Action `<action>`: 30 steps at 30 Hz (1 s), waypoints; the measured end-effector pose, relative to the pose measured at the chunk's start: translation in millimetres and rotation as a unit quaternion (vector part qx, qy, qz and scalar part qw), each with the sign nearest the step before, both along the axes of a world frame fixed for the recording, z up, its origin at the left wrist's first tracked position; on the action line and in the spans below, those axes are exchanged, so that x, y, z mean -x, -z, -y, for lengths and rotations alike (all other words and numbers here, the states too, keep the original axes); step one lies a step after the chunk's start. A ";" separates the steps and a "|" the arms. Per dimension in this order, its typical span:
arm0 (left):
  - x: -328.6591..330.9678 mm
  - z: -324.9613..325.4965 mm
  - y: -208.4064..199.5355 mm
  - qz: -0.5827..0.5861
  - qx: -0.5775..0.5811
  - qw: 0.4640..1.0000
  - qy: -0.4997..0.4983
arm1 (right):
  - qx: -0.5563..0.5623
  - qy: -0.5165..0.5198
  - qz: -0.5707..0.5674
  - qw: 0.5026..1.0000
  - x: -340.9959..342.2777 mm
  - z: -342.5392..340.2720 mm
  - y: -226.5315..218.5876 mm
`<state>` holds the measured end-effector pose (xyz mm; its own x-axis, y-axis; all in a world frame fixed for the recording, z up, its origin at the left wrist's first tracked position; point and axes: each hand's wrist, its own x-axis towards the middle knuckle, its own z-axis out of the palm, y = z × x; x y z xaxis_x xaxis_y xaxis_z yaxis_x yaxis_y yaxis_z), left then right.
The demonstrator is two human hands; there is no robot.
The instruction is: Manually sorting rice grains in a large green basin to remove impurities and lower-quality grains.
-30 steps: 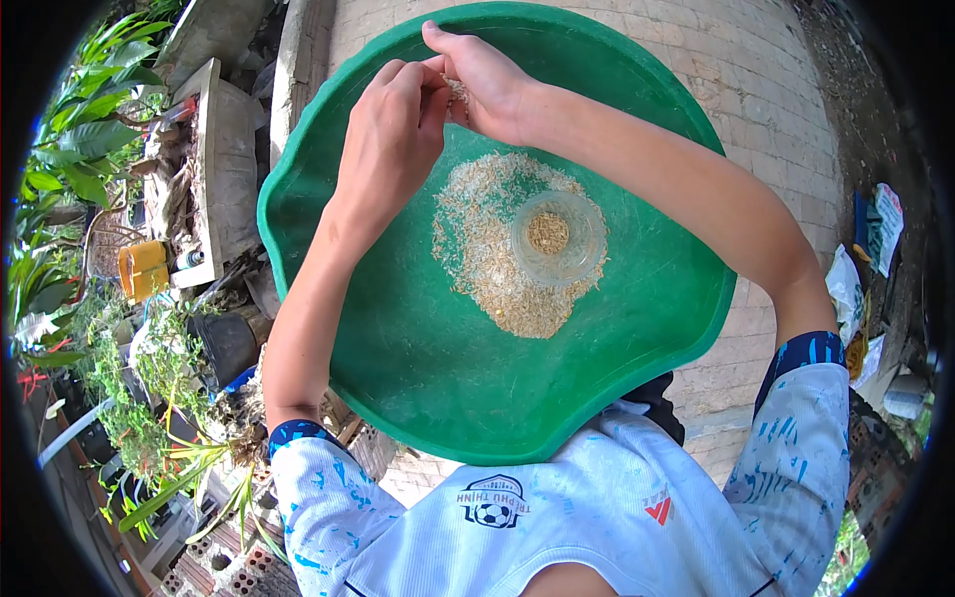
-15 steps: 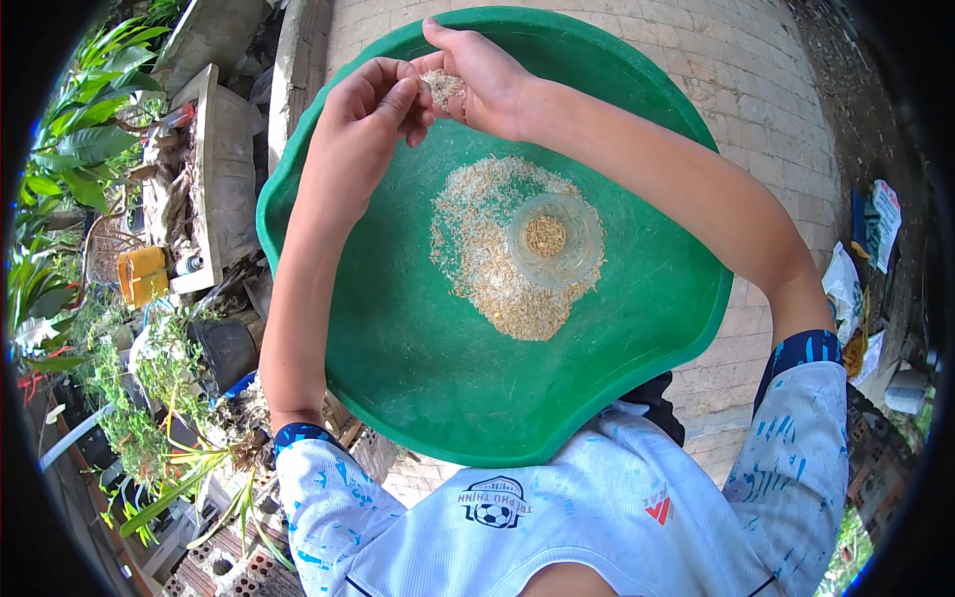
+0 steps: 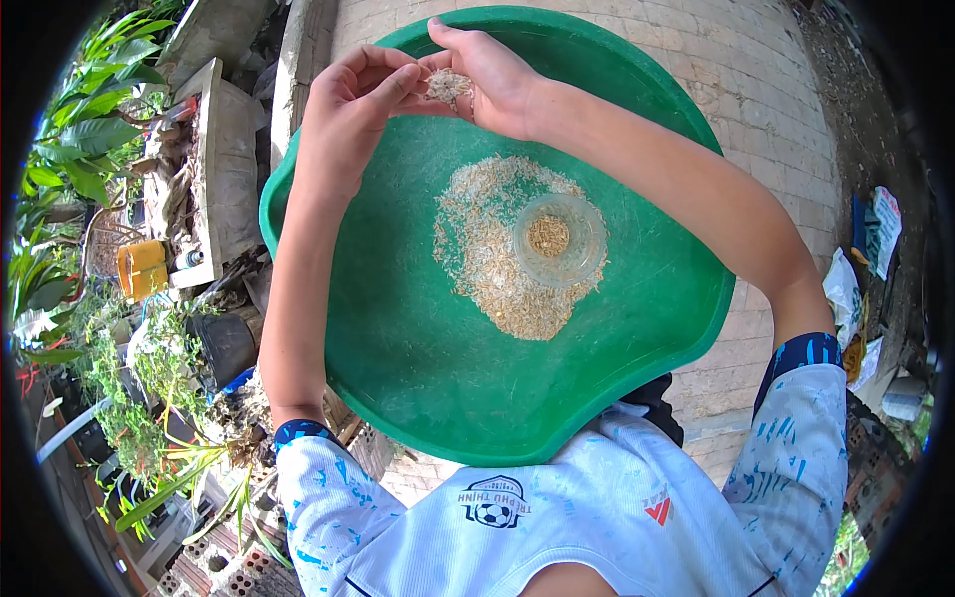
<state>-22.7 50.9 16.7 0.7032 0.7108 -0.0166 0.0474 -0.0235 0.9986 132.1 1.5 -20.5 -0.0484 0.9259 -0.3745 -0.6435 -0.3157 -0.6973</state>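
Whitish grain (image 3: 452, 88), cupped in right hand (image 3: 494, 88), left fingers (image 3: 398, 82) just beside it

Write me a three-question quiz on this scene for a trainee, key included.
1. Multiple choice: which hand carries pale grains in its palm?
A) the left hand
B) the right hand

2. True or false: the clear cup stands inside the green tray.

3. Fill in, left or right: as the picture shows it, the cup stands nearer the ____ edge of the grain heap.

Key:
1. B
2. True
3. right
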 end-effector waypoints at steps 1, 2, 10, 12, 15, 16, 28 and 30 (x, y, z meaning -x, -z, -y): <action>0.8 -0.7 -3.1 -0.026 -0.047 0.998 -0.028 | -0.007 -0.010 -0.017 1.000 0.5 1.9 -2.3; 1.9 -1.1 -5.8 -0.052 -0.095 0.993 -0.055 | -0.014 -0.020 -0.034 0.999 1.3 3.2 -4.8; -3.7 34.9 -30.2 -0.208 -0.440 0.867 -0.109 | -0.027 -0.018 0.016 0.999 -0.1 3.3 -11.2; -7.9 55.7 -32.0 -0.241 -0.569 0.778 -0.111 | -0.024 -0.007 0.037 0.999 -1.4 4.2 -10.2; -16.8 88.6 -32.8 -0.192 -0.536 0.822 0.012 | -0.012 -0.041 -0.050 0.998 -7.4 4.0 -4.9; -16.4 102.6 -29.7 -0.192 -0.470 0.859 0.070 | -0.007 -0.039 -0.064 0.997 -5.7 2.3 -6.2; -23.8 115.8 -3.5 -0.171 -0.357 0.896 0.200 | -0.040 -0.059 -0.091 0.993 -4.5 -0.3 -6.5; -18.9 89.3 -20.6 -0.170 -0.377 0.908 0.073 | 0.011 -0.107 -0.135 0.985 -7.1 1.3 -9.0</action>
